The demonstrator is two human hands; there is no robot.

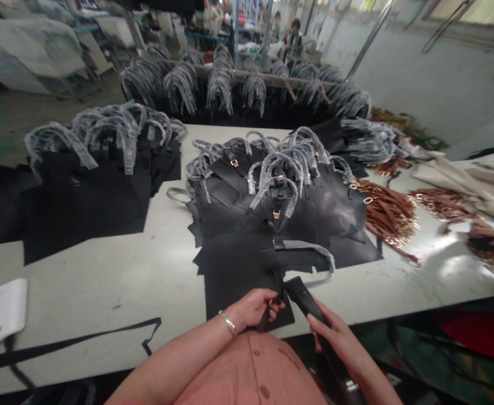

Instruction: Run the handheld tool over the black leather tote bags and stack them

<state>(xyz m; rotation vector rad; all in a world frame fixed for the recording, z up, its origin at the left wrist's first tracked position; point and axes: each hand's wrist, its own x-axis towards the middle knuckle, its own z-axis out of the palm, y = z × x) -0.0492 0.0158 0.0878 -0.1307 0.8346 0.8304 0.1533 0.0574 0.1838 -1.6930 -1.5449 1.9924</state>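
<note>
My left grip [252, 309] is closed on a black leather bag panel [234, 275] at the near edge of the tabletop [82, 292]. My right grip [335, 343] is closed around a long black strap [304, 298].

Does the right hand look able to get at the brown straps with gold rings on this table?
Probably yes, with a stretch: the right hand sits at the near table edge gripping a black leather strip, and only white tabletop lies between it and the brown straps.
</note>
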